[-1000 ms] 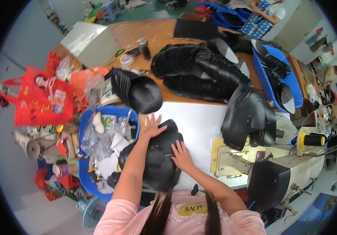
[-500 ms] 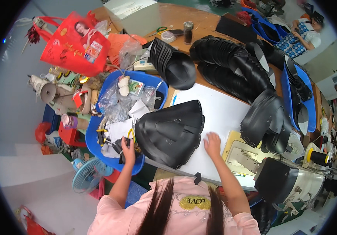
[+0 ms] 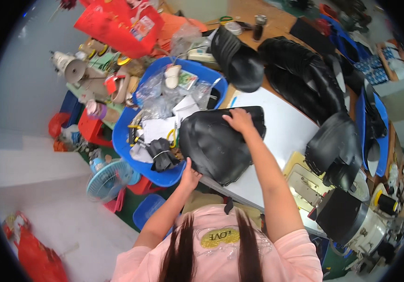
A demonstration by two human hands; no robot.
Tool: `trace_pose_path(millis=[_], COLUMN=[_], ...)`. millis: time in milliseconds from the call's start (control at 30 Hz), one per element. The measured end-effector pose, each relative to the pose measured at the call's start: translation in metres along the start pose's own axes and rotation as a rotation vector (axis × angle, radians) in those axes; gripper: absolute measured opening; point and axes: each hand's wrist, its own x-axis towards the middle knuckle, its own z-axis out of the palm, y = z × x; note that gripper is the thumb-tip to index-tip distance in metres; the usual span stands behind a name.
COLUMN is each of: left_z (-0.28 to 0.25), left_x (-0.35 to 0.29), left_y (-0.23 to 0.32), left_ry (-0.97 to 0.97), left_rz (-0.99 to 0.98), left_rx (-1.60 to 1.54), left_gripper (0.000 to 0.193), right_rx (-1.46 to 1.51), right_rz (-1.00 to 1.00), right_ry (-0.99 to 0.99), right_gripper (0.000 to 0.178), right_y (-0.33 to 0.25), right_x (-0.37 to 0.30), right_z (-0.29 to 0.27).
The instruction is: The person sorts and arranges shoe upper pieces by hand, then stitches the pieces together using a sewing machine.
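A fanned stack of black leather pieces (image 3: 218, 148), shaped like shoe or boot uppers, lies on the white tabletop beside the blue tub. My right hand (image 3: 240, 121) rests on its far part with the fingers spread. By the near left edge of the stack is my left hand (image 3: 191, 176), thumb raised and apart from the fingers, nothing visible in its grasp. A tied bundle of black strips (image 3: 163, 155) sits in the tub, apart from that hand.
The blue tub (image 3: 119, 141) holds plastic bags, white scraps and yellow-handled scissors (image 3: 171, 136). More black uppers (image 3: 305, 70) are piled at the back right. A sewing machine (image 3: 352, 221) stands at right, a fan (image 3: 110, 181) at left. Another person (image 3: 392, 61) sits far right.
My left hand has let go of the black bundle in the tub and moved right to the stack's edge. My right hand has moved from the white tabletop onto the stack. The view has shifted.
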Motion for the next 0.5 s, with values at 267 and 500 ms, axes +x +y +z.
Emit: trace_pose_path(millis=[267, 500], left_z=[0.0, 0.008], left_x=[0.003, 0.014], left_y=[0.02, 0.026], left_ry=[-0.267, -0.293], left_rz=[0.052, -0.053], left_rx=[-0.303, -0.203], left_gripper=[0.044, 0.055], right_rx=[0.093, 0.092], right_rz=[-0.009, 0.054], right_ry=[0.274, 0.149], right_gripper=[0.06, 0.061], right_y=[-0.011, -0.001], right_x=[-0.061, -0.094], right_z=[0.033, 0.01])
